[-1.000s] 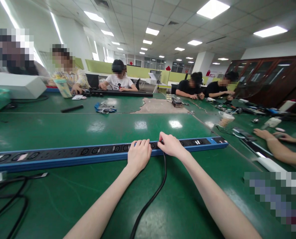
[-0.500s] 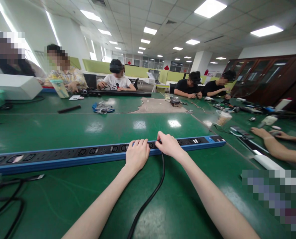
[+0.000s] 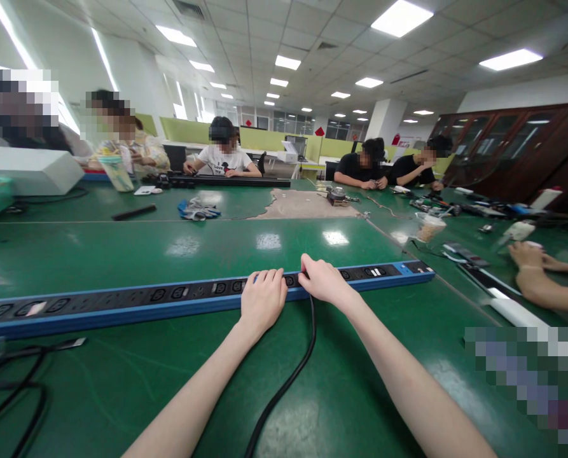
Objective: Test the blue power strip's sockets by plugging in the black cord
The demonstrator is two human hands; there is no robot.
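Observation:
A long blue and black power strip point(image 3: 121, 306) with a row of sockets lies across the green table. My left hand point(image 3: 263, 296) is closed over the strip near its middle, fingers wrapped over the far edge. Just to the right, my right hand point(image 3: 325, 280) is closed in a pinch at the sockets, on the end of a black power cord point(image 3: 288, 381). The plug itself is hidden by the fingers. From under that hand the cord hangs over the strip's near edge and runs down the table toward me.
More black cable point(image 3: 30, 375) lies coiled at the lower left. Blue and grey gloves point(image 3: 198, 208) and a dark bar point(image 3: 134, 212) lie farther back. A plastic cup point(image 3: 429, 227) stands at the right, near a co-worker's hands point(image 3: 526, 257). Other people sit around the table.
My hands, the strip and the cord stay practically in place. At the right, the co-worker's hands have drawn closer together. The view has shifted very slightly.

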